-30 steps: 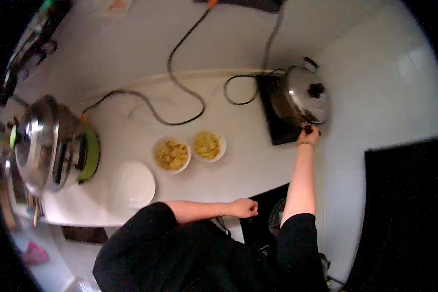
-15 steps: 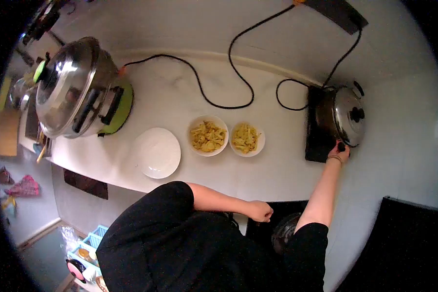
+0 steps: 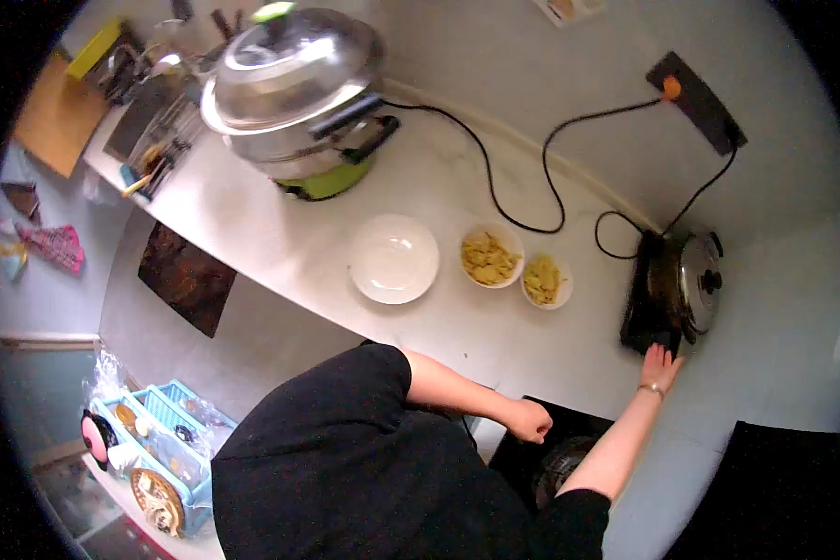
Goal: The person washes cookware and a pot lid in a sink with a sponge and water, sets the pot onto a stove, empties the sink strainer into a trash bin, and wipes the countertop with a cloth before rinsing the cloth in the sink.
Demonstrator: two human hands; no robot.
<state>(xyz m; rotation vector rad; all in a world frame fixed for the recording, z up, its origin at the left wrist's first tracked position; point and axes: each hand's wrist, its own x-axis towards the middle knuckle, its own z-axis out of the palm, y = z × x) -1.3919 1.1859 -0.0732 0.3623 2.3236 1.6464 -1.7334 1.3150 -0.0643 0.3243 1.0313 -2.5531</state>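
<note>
Right hand (image 3: 661, 370): open, fingers extended, fairly close together, fingertips at the near edge of the black cooktop (image 3: 637, 317); they look to be on it, though exact contact is hard to tell. Light band (image 3: 651, 387) round that wrist. Left hand (image 3: 529, 420): fingers curled in, loosely closed, over the near edge of a second black hob (image 3: 518, 457); whether anything sits inside the curl, cannot tell.

Pot (image 3: 665, 280) on the cooktop, just beyond the right hand, metal lid (image 3: 700, 282) with black knob in place. Pot's contents hidden by the lid.

Beyond the left hand, on the white desk (image 3: 299, 271): small bowl (image 3: 547, 282) and larger bowl (image 3: 492, 255), both with yellowish pieces; white plate (image 3: 394, 259) to their left. Big lidded steamer (image 3: 289, 103) on a green base, well to the left of both hands.

Black cable (image 3: 562, 177) runs to a wall socket strip (image 3: 698, 103) beyond the hands. Card on wall (image 3: 569, 7) cut off at top, details unreadable. Dark round thing (image 3: 562, 462) on the second hob, part hidden by right forearm and black sleeve.
</note>
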